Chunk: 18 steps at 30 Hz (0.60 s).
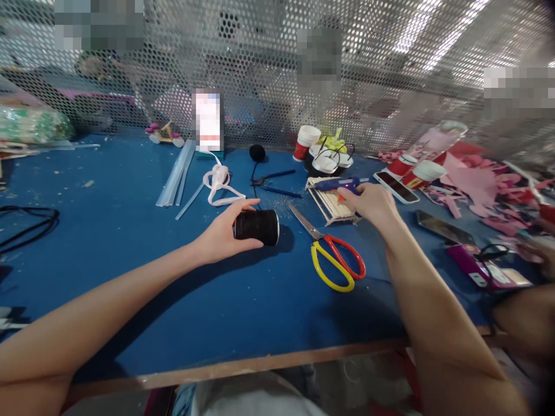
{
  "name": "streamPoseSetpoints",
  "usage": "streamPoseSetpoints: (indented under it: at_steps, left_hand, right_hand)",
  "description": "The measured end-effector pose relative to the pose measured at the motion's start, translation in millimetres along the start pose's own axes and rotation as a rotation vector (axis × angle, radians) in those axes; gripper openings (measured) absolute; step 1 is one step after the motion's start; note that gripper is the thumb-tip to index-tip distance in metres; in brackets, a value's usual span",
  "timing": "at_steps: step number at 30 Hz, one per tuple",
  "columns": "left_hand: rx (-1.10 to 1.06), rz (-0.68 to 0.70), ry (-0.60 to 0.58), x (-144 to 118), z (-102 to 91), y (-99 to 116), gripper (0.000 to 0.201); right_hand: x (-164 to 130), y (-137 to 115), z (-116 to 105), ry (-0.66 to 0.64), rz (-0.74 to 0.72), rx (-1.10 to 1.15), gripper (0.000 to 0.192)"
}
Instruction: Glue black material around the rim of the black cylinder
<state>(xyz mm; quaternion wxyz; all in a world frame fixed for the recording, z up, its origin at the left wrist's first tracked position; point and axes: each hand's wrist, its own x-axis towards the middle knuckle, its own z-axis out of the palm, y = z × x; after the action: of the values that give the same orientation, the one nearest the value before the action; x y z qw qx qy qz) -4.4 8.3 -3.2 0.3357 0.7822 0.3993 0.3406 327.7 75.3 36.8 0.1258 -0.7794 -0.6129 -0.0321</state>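
Note:
My left hand (229, 232) is wrapped around a black-covered cylinder (258, 227) with a pale rim at its right end, held on its side over the blue table. A thin black strand runs up from it towards a small black ball (257, 153). My right hand (372, 203) grips a blue hot glue gun (340, 184) with an orange trigger, its nozzle pointing left above a small rack of pale sticks (333, 206). Between my hands lie scissors (323, 237) with one red and one yellow handle, blades partly apart. Blue-handled pliers (273, 184) rest spread behind the cylinder.
Clear glue sticks (177, 173) and a white ribbon (219, 178) lie left of the pliers. A lit phone (208, 121) stands against the perforated metal screen (260, 75). Paper cups (306, 143), phones and pink scraps (472, 179) crowd the right side, where another person's arm (529, 315) shows.

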Motion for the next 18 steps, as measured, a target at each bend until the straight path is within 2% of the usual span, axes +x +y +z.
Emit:
streamPoseSetpoints:
  at_steps: [4,6,7,9,10,11,14,18]
  left_hand:
    - [-0.009,0.031,0.008,-0.6,1.6,0.0,0.078]
    - [-0.001,0.070,0.001,-1.0,2.8,-0.9,0.078]
    - [0.013,0.097,-0.001,-1.3,3.4,-1.4,0.078]
    - [0.073,0.155,-0.001,-2.2,4.3,-2.1,0.078]
    - [0.115,0.182,0.000,-2.7,4.5,-2.1,0.078]
    - [0.157,0.207,-0.002,-3.2,4.6,-2.0,0.079]
    - [0.250,0.267,-0.033,-4.8,4.5,-1.2,0.081]
    - [0.300,0.299,-0.075,-6.1,5.1,-1.3,0.083]
  right_hand:
    - [-14.4,-16.9,-3.1,0.159,-0.150,0.034,0.040]
    - [-29.5,-37.7,-7.4,0.151,-0.262,0.099,0.037]
    - [-38.1,-50.3,-8.6,0.071,-0.383,0.162,0.035]
    - [-55.3,-76.5,-8.1,-0.169,-0.666,0.428,0.037]
    - [-63.0,-88.7,-6.5,-0.267,-0.781,0.502,0.036]
    - [-69.7,-99.4,-4.3,-0.328,-0.835,0.526,0.035]
    - [-83.2,-120.0,2.8,-0.398,-0.854,0.569,0.031]
    - [-89.2,-125.1,7.5,-0.342,-0.699,0.700,0.013]
